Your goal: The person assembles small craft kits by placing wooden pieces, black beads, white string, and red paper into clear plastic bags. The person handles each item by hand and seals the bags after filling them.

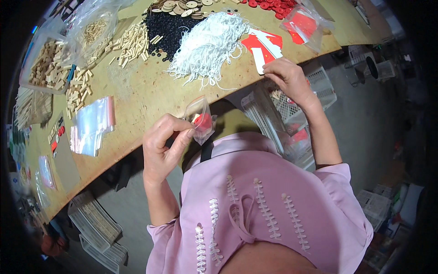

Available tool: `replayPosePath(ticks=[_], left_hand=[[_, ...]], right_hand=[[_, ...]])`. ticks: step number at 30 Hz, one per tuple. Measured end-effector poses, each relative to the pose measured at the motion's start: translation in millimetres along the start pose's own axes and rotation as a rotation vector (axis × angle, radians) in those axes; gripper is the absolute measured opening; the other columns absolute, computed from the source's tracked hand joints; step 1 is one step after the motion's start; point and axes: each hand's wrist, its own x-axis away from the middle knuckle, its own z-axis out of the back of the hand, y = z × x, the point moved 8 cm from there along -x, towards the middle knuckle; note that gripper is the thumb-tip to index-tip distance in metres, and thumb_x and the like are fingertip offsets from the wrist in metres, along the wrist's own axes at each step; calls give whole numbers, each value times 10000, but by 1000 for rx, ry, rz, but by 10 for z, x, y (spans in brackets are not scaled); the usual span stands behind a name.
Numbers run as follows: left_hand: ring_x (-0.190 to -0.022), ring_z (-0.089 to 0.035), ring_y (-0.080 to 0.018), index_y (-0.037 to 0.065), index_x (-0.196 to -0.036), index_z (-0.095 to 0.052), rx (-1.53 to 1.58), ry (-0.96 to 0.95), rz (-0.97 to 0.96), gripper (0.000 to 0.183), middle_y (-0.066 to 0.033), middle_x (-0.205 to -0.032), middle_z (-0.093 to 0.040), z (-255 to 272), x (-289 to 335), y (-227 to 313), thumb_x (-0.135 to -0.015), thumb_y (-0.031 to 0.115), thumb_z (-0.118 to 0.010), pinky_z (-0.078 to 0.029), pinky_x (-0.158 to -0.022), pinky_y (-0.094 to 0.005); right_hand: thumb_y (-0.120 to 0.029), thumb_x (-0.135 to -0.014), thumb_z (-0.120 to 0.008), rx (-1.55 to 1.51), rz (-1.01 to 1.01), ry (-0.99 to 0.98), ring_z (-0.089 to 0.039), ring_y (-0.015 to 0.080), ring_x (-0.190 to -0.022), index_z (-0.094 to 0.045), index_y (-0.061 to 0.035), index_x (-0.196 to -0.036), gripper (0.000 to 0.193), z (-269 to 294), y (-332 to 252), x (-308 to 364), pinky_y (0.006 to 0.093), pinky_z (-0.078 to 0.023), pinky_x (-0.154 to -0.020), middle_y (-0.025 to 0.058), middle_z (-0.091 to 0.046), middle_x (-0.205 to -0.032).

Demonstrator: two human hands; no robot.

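My left hand pinches a small clear zip bag by its side, in front of the table's near edge. Inside the bag are red pieces and a bit of pale wood, partly hidden by the plastic. My right hand is at the table edge, its fingertips closed on the near end of a card with a white face. This card lies at a small pile of red and white cards. A heap of white strings lies between the hands, farther back.
Black beads, wooden discs, wooden sticks and red discs are heaped along the table. A stack of clear zip bags lies at left. Plastic crates stand below the right edge.
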Motion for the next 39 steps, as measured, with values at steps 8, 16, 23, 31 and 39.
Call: replayPosePath(ticks=[8, 16, 23, 31, 39], left_hand=[[-806, -635, -209, 14, -918, -733, -141, 96, -137, 101, -102, -983, -674, 17, 40, 135, -836, 7, -791, -517, -703, -313], [-999, -660, -265, 29, -975, -733, 32, 50, -135, 94, -117, -1099, -683, 41, -50, 2, -882, 33, -741, -527, -874, -358], [-1076, -638, -251, 39, -998, -731, 80, 12, -172, 102, -134, -1150, -667, -66, -137, 12, -897, 30, -723, -502, -924, -360], [-1062, -648, -268, 29, -980, -718, 82, 99, -129, 87, -155, -1148, -668, -72, -138, -14, -893, 31, -727, -519, -899, -366], [-1027, -664, -261, 18, -942, -713, -17, 159, -182, 83, -152, -1099, -673, -121, -146, 26, -874, 44, -752, -543, -850, -362]], right_hand=[[-40, -964, -684, -54, -308, 149, -718, 131, -827, -747, -26, -1027, 90, 197, -37, -128, 290, -557, -760, 83, -764, -915], [-8, -992, -680, -783, -132, 198, -703, 124, -801, -705, 35, -1119, 137, 559, -813, -546, 263, -574, -768, 71, -738, -961], [-17, -1010, -654, -853, -126, -27, -647, 77, -700, -710, 6, -1112, 120, 112, -960, -774, 217, -532, -656, 57, -730, -987], [-38, -991, -672, -866, -283, -306, -577, 21, -566, -716, -12, -1029, 64, -135, -1164, -739, 175, -465, -498, -1, -700, -847], [-71, -944, -646, -722, -310, -580, -562, 45, -510, -729, -20, -993, 109, -453, -1306, -580, 226, -439, -460, 0, -676, -723]])
